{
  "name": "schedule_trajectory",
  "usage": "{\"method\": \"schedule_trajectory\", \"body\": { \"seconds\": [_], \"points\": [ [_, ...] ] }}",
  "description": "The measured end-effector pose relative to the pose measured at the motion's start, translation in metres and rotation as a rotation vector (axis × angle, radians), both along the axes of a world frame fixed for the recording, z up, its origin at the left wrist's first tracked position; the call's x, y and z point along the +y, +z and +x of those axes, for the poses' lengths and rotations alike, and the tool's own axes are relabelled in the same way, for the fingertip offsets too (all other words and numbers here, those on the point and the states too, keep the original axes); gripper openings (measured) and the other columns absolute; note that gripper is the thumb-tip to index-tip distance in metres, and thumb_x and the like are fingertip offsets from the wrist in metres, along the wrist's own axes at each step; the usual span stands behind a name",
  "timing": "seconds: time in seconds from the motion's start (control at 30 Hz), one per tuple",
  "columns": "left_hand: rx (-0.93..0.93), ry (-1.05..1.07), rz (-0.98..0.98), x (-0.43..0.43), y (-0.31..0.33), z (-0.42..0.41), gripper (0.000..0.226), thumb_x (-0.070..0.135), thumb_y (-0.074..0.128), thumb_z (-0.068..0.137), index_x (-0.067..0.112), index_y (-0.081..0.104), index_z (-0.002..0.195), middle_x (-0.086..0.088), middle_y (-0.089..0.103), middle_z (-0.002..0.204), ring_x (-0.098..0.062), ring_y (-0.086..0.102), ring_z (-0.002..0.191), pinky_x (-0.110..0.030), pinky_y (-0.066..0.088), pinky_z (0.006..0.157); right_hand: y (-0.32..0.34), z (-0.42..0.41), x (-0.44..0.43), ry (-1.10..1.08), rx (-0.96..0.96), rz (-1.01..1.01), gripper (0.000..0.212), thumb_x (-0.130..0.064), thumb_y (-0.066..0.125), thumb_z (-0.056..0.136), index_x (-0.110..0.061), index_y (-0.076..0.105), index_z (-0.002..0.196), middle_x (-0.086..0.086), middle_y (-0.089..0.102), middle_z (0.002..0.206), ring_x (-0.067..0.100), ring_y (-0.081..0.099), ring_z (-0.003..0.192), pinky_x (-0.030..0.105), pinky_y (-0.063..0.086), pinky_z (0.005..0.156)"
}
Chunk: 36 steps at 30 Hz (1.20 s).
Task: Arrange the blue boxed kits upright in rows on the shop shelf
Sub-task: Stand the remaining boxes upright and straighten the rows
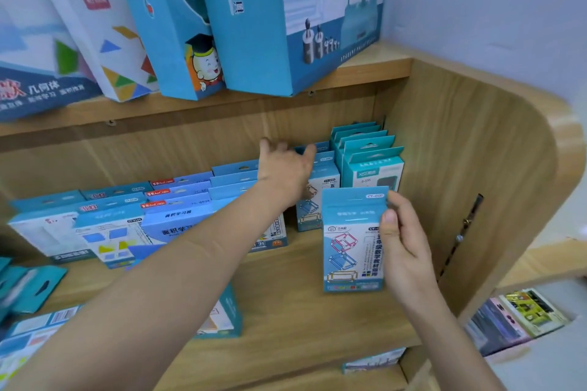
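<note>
Just left of the right grip (403, 241), which pinches a blue kit (352, 241) upright, the left grip (286, 171) rests open-fingered on the row (320, 179). I'd steady that row, then slot it in front.

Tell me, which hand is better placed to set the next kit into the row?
The right hand: it pinches a blue boxed kit upright, just in front of the matching row. The left hand holds none; it rests on that row's tops.

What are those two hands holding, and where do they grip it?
The right hand pinches a blue box by its right edge, near the top. The left hand lies spread on the boxes behind, seemingly gripping nothing.
</note>
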<state>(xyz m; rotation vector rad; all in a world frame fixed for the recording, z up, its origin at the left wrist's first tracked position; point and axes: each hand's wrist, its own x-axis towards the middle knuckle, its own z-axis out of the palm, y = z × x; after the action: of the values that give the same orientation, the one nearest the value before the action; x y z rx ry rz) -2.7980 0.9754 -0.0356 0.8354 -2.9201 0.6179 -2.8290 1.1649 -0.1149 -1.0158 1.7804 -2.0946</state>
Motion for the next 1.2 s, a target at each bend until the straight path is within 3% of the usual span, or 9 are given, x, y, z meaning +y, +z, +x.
{"method": "schedule_trajectory", "body": {
  "seconds": [0.23,0.4,0.5,0.63,0.7,0.77,0.87,1.03,1.2],
  "points": [
    [0.036,-0.006,-0.04,-0.005,-0.008,-0.009,0.07,0.039,0.067,0.081,0.018,0.029,0.135,-0.008,0.066,0.103,-0.031,0.049,0.111,-0.049,0.026,0.1,-0.008,-0.005,-0.01,0.07,-0.068,0.077,0.038,-0.035,0.038,0.091,-0.028,0.045,0.127,-0.017,0.062,0.111,-0.008,0.06,0.101,0.012,0.051,0.076],
    [0.054,0.045,0.038,-0.007,-0.014,-0.008,0.086,0.06,0.068,0.072,0.023,0.027,0.137,-0.009,0.056,0.124,-0.031,0.04,0.122,-0.056,0.021,0.103,-0.016,0.001,-0.02,0.121,-0.111,0.103,0.026,-0.019,0.039,0.098,-0.04,0.046,0.112,-0.024,0.057,0.109,-0.017,0.057,0.094,0.006,0.046,0.074],
    [0.202,0.002,0.232,0.001,0.004,0.008,0.083,0.05,0.072,0.073,0.027,0.029,0.14,-0.007,0.052,0.131,-0.03,0.041,0.124,-0.049,0.031,0.101,-0.014,-0.002,-0.019,0.124,-0.122,0.116,0.027,-0.02,0.041,0.097,-0.044,0.045,0.11,-0.028,0.054,0.106,-0.022,0.055,0.091,0.004,0.045,0.07],
    [0.81,-0.093,0.725,0.033,0.006,0.056,0.042,0.023,0.063,0.083,0.03,0.053,0.123,0.005,0.065,0.107,-0.012,0.062,0.089,-0.035,0.05,0.086,-0.014,-0.006,-0.02,0.125,-0.138,0.115,0.028,-0.023,0.045,0.095,-0.038,0.043,0.119,-0.026,0.053,0.111,-0.022,0.055,0.093,0.006,0.048,0.075],
    [0.845,-0.087,0.862,0.059,-0.016,0.076,0.046,0.032,0.065,0.084,0.035,0.046,0.125,0.014,0.063,0.108,-0.005,0.061,0.081,-0.035,0.05,0.083,-0.018,-0.007,-0.019,0.085,-0.116,0.12,0.03,-0.033,0.047,0.092,-0.038,0.046,0.122,-0.022,0.055,0.119,-0.015,0.054,0.106,0.014,0.048,0.09],
    [0.733,-0.099,0.951,0.078,-0.043,0.083,0.072,0.041,0.07,0.08,0.042,0.026,0.136,0.016,0.057,0.121,-0.005,0.061,0.097,-0.035,0.049,0.089,-0.021,-0.007,-0.018,0.048,-0.036,0.149,0.04,-0.044,0.047,0.092,-0.032,0.047,0.13,-0.014,0.055,0.127,-0.002,0.052,0.118,0.021,0.044,0.098],
    [0.746,-0.048,1.002,0.08,-0.068,0.08,0.087,0.03,0.076,0.077,0.052,0.015,0.136,0.018,0.058,0.119,-0.004,0.062,0.097,-0.031,0.052,0.086,-0.022,-0.004,-0.017,0.022,-0.004,0.169,0.041,-0.044,0.044,0.089,-0.035,0.044,0.129,-0.022,0.051,0.122,-0.007,0.05,0.116,0.01,0.043,0.09],
    [0.85,0.019,0.914,0.073,-0.079,0.08,0.084,0.024,0.075,0.079,0.049,0.018,0.135,0.015,0.065,0.111,-0.004,0.066,0.09,-0.031,0.056,0.076,-0.024,-0.005,-0.012,-0.061,0.033,0.176,0.037,-0.039,0.043,0.094,-0.037,0.048,0.131,-0.012,0.052,0.124,0.003,0.05,0.119,0.022,0.049,0.088],
    [0.877,0.033,0.808,0.057,-0.079,0.069,0.084,0.022,0.066,0.087,0.044,0.006,0.142,0.008,0.064,0.118,-0.009,0.063,0.102,-0.03,0.053,0.082,-0.021,-0.018,-0.005,-0.14,0.076,0.245,0.043,-0.017,0.051,0.096,-0.039,0.047,0.132,-0.009,0.048,0.134,-0.003,0.044,0.12,0.005,0.04,0.09]
  ]
}}
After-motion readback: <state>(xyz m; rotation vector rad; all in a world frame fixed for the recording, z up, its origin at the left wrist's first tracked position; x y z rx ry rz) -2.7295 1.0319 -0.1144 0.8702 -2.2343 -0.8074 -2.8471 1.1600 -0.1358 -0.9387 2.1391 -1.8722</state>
